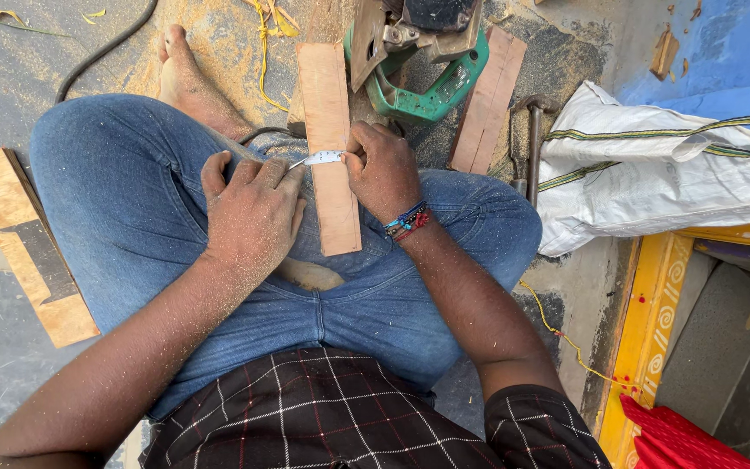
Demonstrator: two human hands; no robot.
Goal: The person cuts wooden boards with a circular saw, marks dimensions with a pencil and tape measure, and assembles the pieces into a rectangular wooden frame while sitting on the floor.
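Left hand (252,213) and right hand (382,169) each pinch an end of a measuring tape (319,158) stretched across a wood strip (332,148) on the lap (jeans dusted with sawdust). Green power saw (418,65) just beyond.

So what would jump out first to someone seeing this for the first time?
Dead centre, both hands, the left hand and the right hand, stretch a white measuring tape across a narrow wooden strip lying over the person's jeans-clad legs. Just beyond, at top centre, sits a green power saw on sawdust-covered ground, and a white sack lies to the right.
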